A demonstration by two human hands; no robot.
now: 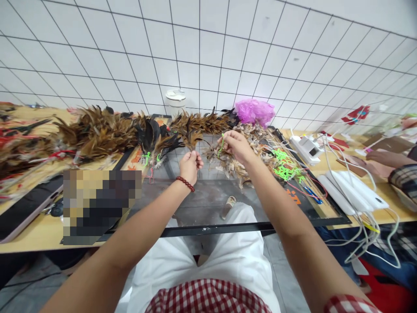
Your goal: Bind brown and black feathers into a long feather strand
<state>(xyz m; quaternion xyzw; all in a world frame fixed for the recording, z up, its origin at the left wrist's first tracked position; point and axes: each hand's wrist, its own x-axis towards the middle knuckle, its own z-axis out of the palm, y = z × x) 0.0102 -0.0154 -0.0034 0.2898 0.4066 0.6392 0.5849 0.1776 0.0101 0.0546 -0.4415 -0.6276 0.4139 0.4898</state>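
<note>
Pinched by its quill end, a small bunch of brown feathers (191,138) stands upright in my left hand (191,164). My right hand (237,145) is closed on a bright green tie (221,145), which dangles from the fingertips. Below that hand spreads a pile of pale loose feathers (243,174). To the left of my left hand lie dark feather bundles (153,134) with green ties at their bases. A heap of green ties (286,167) rests right of my right forearm, on the glass panel (192,202).
Brown feather heaps (97,130) cover the left side. Behind stand a white lidded cup (176,102) and a purple plastic bag (254,111). At right are a white power strip (306,148), white devices (356,191) with cables, and another person's arm (386,161). A phone (31,208) lies left.
</note>
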